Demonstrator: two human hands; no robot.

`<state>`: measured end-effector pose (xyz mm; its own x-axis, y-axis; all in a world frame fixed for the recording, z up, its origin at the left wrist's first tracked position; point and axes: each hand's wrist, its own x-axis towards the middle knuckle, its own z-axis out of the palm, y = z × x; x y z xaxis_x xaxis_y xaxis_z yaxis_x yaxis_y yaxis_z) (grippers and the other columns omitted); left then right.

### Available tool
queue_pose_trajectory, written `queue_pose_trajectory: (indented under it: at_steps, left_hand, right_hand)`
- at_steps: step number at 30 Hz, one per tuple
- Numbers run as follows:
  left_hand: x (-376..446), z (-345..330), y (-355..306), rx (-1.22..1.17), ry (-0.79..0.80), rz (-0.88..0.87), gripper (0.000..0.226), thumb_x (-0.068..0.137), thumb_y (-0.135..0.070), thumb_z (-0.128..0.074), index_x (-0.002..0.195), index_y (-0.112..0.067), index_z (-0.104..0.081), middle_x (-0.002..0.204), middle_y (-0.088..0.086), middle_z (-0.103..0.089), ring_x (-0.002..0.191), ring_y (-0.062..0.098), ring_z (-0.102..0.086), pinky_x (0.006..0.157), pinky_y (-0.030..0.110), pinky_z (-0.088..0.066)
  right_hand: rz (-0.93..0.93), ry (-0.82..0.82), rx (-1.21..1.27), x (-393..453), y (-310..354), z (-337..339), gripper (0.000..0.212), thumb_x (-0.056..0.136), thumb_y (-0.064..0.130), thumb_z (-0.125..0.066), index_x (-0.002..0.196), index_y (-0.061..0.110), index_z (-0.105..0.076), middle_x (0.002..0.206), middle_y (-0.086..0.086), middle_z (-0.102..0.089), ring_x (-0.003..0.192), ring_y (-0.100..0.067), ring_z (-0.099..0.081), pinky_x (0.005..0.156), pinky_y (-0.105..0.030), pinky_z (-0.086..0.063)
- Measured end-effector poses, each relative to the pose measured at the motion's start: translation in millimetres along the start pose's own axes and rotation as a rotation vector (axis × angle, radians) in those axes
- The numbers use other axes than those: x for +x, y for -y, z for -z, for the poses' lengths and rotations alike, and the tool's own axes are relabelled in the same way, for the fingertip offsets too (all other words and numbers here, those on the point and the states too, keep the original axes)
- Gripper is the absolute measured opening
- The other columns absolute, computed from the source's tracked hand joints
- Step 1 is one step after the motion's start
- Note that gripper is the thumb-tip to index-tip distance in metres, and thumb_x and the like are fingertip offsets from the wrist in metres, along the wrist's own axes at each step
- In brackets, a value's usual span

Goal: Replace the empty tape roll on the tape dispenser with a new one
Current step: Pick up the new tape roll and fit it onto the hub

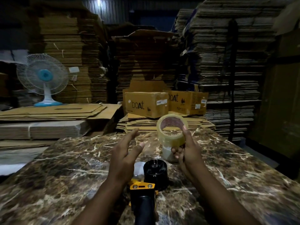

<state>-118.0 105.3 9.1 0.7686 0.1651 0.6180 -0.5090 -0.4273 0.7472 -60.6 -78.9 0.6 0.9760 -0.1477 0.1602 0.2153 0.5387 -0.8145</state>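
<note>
A new roll of clear tape (170,135) with a brown core is held up above the marble table (65,176); my right hand (186,151) grips it, thumb over the rim and fingers beneath. My left hand (125,153) hovers to its left, fingers straight, holding nothing. The yellow and black tape dispenser (142,192) lies on the table between my forearms, its black hub (155,172) bare and pointing up, its black handle toward me. A whitish object (167,153), partly hidden, stands on the table under the roll.
Two brown "boat" cartons (146,106) sit on flat cardboard beyond the table's far edge. Tall stacks of flattened cardboard (227,70) fill the background. A white and blue table fan (43,78) stands on cardboard at the left. Clear film (151,145) lies by the dispenser.
</note>
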Motion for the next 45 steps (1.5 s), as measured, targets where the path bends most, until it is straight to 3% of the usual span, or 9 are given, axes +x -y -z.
queue_pose_trajectory:
  at_steps: [4,13,19,24,28,30,34,40,45]
  left_hand:
    - [-2.0,-11.1,-6.7,0.121,0.039,0.042,0.078,0.066,-0.066,-0.066,0.135,-0.032,-0.052,0.115,-0.012,-0.066,0.108,0.004,-0.060,0.091,0.038,-0.053]
    - [5.5,-12.9,2.6,0.153,-0.009,0.064,0.019,0.077,-0.023,-0.080,0.095,-0.019,-0.080,0.088,-0.008,-0.077,0.082,0.000,-0.071,0.079,0.033,-0.061]
    - [7.9,-10.1,5.2,0.061,0.026,0.072,0.018,0.078,-0.012,-0.079,0.095,-0.012,-0.080,0.086,-0.001,-0.078,0.076,0.003,-0.073,0.074,0.021,-0.060]
    - [8.4,-6.6,5.0,0.045,0.034,0.061,0.013,0.080,-0.015,-0.077,0.092,-0.016,-0.080,0.079,-0.006,-0.077,0.071,-0.002,-0.071,0.066,0.013,-0.054]
    - [5.9,-7.0,2.0,0.060,0.043,0.001,0.008,0.081,-0.015,-0.076,0.088,-0.016,-0.081,0.074,-0.009,-0.076,0.069,-0.001,-0.071,0.063,0.011,-0.052]
    - [5.3,-6.5,0.2,0.060,0.034,-0.030,0.006,0.080,-0.016,-0.077,0.085,-0.018,-0.081,0.070,-0.012,-0.074,0.068,-0.001,-0.071,0.062,0.011,-0.053]
    - [5.4,-4.2,-3.2,-0.012,-0.008,-0.024,0.008,0.077,-0.014,-0.080,0.079,-0.021,-0.080,0.064,-0.012,-0.074,0.064,0.003,-0.071,0.061,0.015,-0.054]
    - [7.3,0.4,-3.4,-0.133,-0.020,0.003,0.005,0.077,-0.013,-0.078,0.078,-0.017,-0.079,0.067,0.000,-0.076,0.063,0.019,-0.073,0.063,0.038,-0.061]
    - [11.6,5.3,-5.0,-0.272,-0.065,0.063,0.006,0.079,-0.009,-0.075,0.084,-0.006,-0.078,0.071,0.007,-0.077,0.067,0.020,-0.074,0.058,0.026,-0.057]
  right_hand:
    - [-0.022,0.052,-0.026,-6.4,-5.5,-4.4,0.042,0.097,0.047,-0.055,0.113,0.008,-0.058,0.068,-0.008,-0.059,0.039,-0.012,-0.050,0.033,-0.017,-0.032]
    - [-0.034,0.020,-0.052,-7.7,-9.0,-5.8,0.047,0.099,0.046,-0.053,0.121,0.005,-0.056,0.069,-0.010,-0.061,0.038,-0.013,-0.050,0.032,-0.018,-0.031]
    - [-0.058,0.001,-0.032,-6.4,-8.7,-2.6,0.057,0.097,0.053,-0.051,0.127,0.005,-0.056,0.082,-0.019,-0.063,0.040,-0.014,-0.056,0.033,-0.019,-0.040]
    - [-0.045,-0.023,-0.094,-4.0,-10.5,0.8,0.056,0.096,0.059,-0.049,0.124,0.012,-0.063,0.065,-0.003,-0.061,0.040,-0.007,-0.048,0.032,-0.019,-0.033]
    - [-0.021,-0.082,-0.139,-7.0,-7.6,-0.5,0.049,0.097,0.057,-0.048,0.121,0.020,-0.068,0.115,-0.013,-0.072,0.091,-0.025,-0.070,0.059,-0.031,-0.053]
    - [-0.013,-0.092,-0.113,-9.9,-2.3,-1.4,0.042,0.099,0.047,-0.051,0.132,0.021,-0.058,0.124,-0.014,-0.066,0.101,-0.031,-0.065,0.050,-0.030,-0.052]
    - [0.029,0.038,-0.118,-11.7,4.3,-2.6,0.034,0.104,0.039,-0.047,0.137,0.043,-0.051,0.137,-0.007,-0.053,0.114,-0.038,-0.059,0.043,-0.027,-0.051]
    - [-0.108,0.338,0.136,-15.7,11.9,-0.2,0.022,0.099,0.027,-0.056,0.120,0.024,-0.058,0.144,-0.025,-0.050,0.108,-0.040,-0.059,0.046,-0.032,-0.057]
    - [-0.124,0.554,0.083,-18.6,18.2,10.3,0.085,0.061,-0.019,-0.059,0.125,0.035,-0.049,0.135,-0.021,-0.042,0.105,-0.041,-0.058,0.066,-0.035,-0.064]
